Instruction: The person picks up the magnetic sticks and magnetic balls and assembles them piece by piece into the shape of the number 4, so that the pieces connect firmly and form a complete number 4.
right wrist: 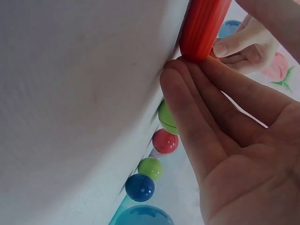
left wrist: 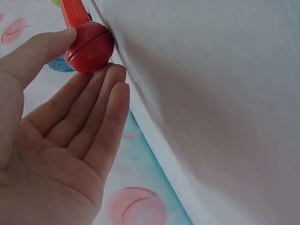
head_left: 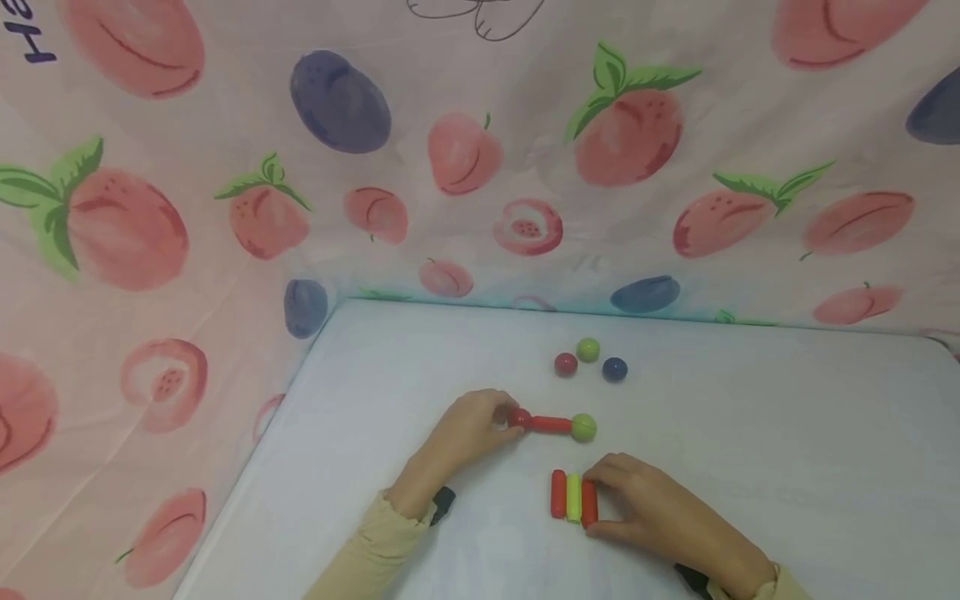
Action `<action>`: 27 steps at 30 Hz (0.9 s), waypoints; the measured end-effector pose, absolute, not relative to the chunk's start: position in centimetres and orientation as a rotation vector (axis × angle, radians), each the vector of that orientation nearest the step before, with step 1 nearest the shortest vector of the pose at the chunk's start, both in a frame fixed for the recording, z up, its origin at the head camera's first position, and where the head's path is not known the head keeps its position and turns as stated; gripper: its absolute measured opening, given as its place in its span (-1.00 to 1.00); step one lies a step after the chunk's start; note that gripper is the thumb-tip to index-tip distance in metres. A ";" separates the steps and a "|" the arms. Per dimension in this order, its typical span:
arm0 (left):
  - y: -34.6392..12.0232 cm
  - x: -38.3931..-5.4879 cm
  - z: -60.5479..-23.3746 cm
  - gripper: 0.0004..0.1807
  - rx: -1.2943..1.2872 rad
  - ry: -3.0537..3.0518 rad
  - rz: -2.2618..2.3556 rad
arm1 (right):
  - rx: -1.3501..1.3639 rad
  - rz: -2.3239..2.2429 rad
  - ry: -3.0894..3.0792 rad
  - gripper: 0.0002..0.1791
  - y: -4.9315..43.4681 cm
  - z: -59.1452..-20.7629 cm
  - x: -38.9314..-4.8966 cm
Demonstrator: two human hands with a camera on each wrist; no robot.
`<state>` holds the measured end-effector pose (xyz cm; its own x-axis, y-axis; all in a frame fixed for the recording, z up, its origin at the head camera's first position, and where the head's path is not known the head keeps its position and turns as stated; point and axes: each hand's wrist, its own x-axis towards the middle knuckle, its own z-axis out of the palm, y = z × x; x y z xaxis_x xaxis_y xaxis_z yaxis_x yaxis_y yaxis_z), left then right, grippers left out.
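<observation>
My left hand (head_left: pixel 472 425) pinches a red ball (left wrist: pixel 90 47) between thumb and fingertips. That ball sits on one end of a short red rod (head_left: pixel 551 425), and a green ball (head_left: pixel 583 427) caps the other end; this piece lies on the white table. Nearer the front, my right hand (head_left: pixel 645 504) holds a red rod (right wrist: pixel 202 33) by its two ends, thumb at the near end and fingers at the far one. It lies at the right of a row, beside a yellow-green rod (head_left: pixel 573 498) and another red rod (head_left: pixel 558 494).
Behind the joined piece stand three loose balls: one red (head_left: pixel 566 364), one green (head_left: pixel 588 349) and one dark blue (head_left: pixel 615 369). A fruit-print cloth (head_left: pixel 465 75) rises along the back and left edges of the white table (head_left: pixel 750 400).
</observation>
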<state>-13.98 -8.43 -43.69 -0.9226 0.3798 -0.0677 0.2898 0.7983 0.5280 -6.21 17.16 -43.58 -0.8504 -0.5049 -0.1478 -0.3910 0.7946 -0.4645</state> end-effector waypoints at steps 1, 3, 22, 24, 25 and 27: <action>-8.4 -14.0 -43.7 -0.66 0.531 2.816 0.783 | -0.692 -0.616 2.724 -0.45 17.1 -43.6 -6.2; -8.4 -14.0 -43.8 -0.67 0.534 2.815 0.784 | -0.691 -0.611 2.728 -0.46 17.1 -43.5 -6.2; -8.5 -13.9 -43.7 -0.65 0.554 2.800 0.819 | -0.720 -0.546 2.766 -0.48 17.2 -43.0 -7.0; -8.5 -13.9 -43.7 -0.65 0.558 2.796 0.823 | -0.727 -0.548 2.781 -0.49 17.2 -42.8 -7.2; -8.5 -13.9 -43.7 -0.66 0.560 2.794 0.825 | -0.727 -0.552 2.787 -0.49 17.2 -42.6 -7.3; -8.5 -13.9 -43.7 -0.66 0.562 2.791 0.828 | -0.723 -0.560 2.792 -0.48 17.1 -42.4 -7.5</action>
<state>-13.92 -8.46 -43.73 -0.9132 0.4031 -0.0598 0.3052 0.7738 0.5551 -7.51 17.14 -42.39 -0.8597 -0.5011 -0.0990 -0.4241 0.8083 -0.4084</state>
